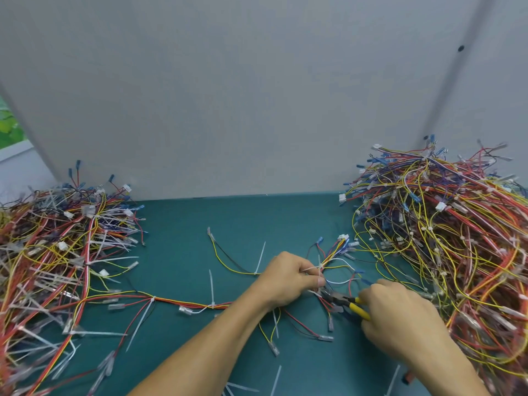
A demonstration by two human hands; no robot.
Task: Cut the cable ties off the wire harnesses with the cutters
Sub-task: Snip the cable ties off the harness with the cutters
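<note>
Green mat (228,224); left hand (285,278) grips harness (185,303), right hand (400,318) cutters (350,303).

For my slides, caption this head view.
Left hand grips a wire harness; right hand holds yellow-handled cutters against it.

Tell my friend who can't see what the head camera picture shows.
A person's left hand pinches a wire harness on a green table while the right hand grips yellow-handled cutters, their tip at the wires beside the left thumb. Tangled harnesses lie in a left pile and a right pile, with loose cable ties between.
</note>
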